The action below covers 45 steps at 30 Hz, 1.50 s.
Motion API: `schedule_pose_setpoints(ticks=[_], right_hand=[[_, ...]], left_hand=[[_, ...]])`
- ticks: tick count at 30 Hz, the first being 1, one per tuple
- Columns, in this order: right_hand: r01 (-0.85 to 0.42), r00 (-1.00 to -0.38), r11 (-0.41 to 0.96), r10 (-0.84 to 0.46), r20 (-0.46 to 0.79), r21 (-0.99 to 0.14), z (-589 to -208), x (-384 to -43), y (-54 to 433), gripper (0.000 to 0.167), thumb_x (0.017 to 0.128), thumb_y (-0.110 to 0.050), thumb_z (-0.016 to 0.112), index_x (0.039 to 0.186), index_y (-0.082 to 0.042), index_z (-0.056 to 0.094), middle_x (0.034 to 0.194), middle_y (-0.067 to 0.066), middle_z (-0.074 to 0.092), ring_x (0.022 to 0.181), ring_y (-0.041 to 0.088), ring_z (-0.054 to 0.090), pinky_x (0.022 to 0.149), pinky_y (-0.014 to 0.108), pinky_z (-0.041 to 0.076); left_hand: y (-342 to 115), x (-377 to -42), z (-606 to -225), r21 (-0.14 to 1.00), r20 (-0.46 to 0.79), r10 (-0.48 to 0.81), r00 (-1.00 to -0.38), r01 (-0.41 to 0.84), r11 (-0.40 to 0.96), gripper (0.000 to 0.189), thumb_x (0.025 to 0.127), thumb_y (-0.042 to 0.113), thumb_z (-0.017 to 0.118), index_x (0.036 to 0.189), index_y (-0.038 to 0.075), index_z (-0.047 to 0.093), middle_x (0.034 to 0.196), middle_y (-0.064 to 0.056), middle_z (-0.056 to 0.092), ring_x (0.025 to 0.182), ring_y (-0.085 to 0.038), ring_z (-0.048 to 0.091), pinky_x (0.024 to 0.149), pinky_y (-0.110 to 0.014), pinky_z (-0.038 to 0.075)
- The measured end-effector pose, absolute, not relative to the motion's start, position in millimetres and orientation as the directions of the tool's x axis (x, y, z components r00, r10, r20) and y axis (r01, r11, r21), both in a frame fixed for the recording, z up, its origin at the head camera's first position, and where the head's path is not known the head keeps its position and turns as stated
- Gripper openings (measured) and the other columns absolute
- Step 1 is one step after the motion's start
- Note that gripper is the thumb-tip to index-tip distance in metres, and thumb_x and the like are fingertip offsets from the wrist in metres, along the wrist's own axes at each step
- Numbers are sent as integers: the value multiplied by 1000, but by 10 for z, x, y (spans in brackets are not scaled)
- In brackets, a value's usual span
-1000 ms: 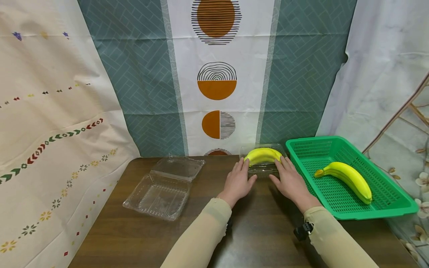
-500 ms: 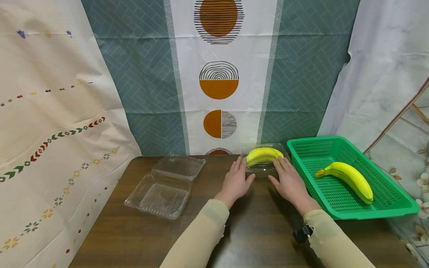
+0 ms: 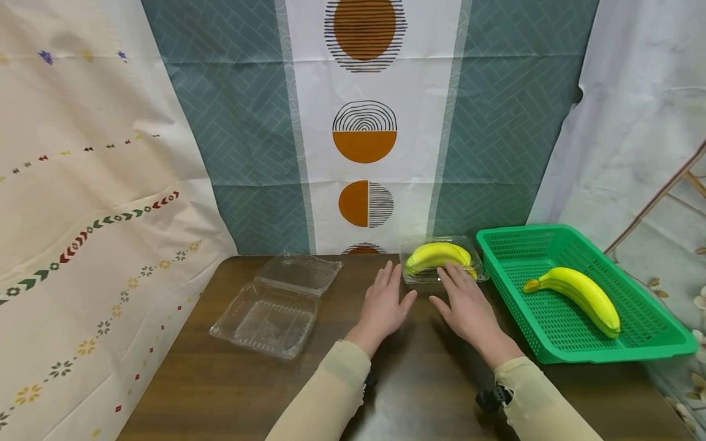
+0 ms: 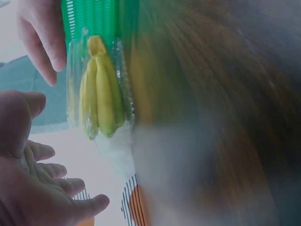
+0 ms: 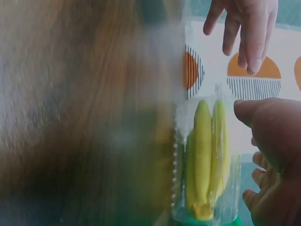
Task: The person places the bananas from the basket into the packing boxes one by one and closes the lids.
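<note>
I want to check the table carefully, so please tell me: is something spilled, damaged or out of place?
Nothing stands out. The bananas lie inside their clear container, the yellow fruit lies in the green basket, and the open clear box rests on the table. No spill shows; hairline cracks cannot be judged.

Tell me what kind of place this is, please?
Probably a little work corner set up indoors, though I can't be sure: patterned cloths hang behind and beside a wood-grained table, which holds a green basket and some boxed bananas.
</note>
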State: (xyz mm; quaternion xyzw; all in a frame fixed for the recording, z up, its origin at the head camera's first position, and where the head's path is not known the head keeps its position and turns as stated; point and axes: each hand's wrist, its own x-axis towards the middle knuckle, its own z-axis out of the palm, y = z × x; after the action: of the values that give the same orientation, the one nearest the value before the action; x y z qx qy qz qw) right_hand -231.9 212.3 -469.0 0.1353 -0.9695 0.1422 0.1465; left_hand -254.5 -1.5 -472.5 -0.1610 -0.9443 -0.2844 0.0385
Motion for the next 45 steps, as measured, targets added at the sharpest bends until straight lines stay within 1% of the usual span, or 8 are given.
schedule_pose_setpoints(ticks=[3,8,15,22,26,32,39,45], right_hand=[[-320,-914,918,-234,331,-234,-4682,-2264,2067,77,105,-31,79,163,8,46,172,28,38,161,49,30,127,66,29],[-339,-911,907,-250,327,-251,-4691,-2198,1971,78,104,-32,80,163,8,47,173,27,37,162,48,30,128,65,28],[-377,-900,890,-286,329,-256,-4732,-2127,1858,81,103,-33,82,164,5,46,174,25,37,162,46,30,128,64,28],[-411,-889,877,-324,325,-249,-4758,-2052,1747,81,102,-35,83,164,4,48,174,23,39,162,44,32,129,62,29],[-441,-874,864,-352,336,-241,-4759,-2020,1687,80,103,-38,82,164,2,49,173,22,40,162,43,33,128,61,30],[-492,-845,843,-402,353,-218,-4773,-1967,1585,80,102,-38,83,163,2,51,171,23,43,161,43,36,128,60,33],[-519,-836,824,-433,337,-228,-4769,-1885,1480,80,102,-39,82,165,-1,49,173,20,41,162,41,35,129,58,32],[-542,-823,806,-452,345,-237,-4717,-1821,1380,80,103,-40,81,165,-1,49,173,20,42,162,39,35,130,57,30]], left_hand=[[-82,-2476,-4712,512,166,278,-946,323,796,77,115,48,60,175,10,30,183,-14,19,168,-35,20,129,-62,29],[-187,-2367,-4654,503,171,278,-945,326,800,77,115,48,60,175,10,31,183,-13,18,168,-35,18,130,-62,26],[-327,-2256,-4581,478,217,276,-936,348,807,76,114,48,61,173,8,35,182,-14,23,167,-37,21,130,-62,26],[-465,-2140,-4551,463,234,272,-933,353,813,77,113,48,63,172,7,37,181,-14,25,168,-38,20,130,-64,25],[-565,-2062,-4544,462,246,253,-936,343,818,77,112,47,65,172,7,39,181,-15,26,168,-38,19,130,-66,24],[-709,-1972,-4516,452,269,240,-933,342,824,76,112,46,66,171,6,40,180,-16,28,168,-39,17,129,-69,23],[-854,-1925,-4536,424,285,234,-929,341,839,76,112,46,66,170,4,41,179,-18,31,167,-42,19,127,-71,25],[-1005,-1874,-4540,427,297,220,-929,335,840,77,111,44,69,170,4,41,178,-18,31,167,-43,20,126,-72,25]])
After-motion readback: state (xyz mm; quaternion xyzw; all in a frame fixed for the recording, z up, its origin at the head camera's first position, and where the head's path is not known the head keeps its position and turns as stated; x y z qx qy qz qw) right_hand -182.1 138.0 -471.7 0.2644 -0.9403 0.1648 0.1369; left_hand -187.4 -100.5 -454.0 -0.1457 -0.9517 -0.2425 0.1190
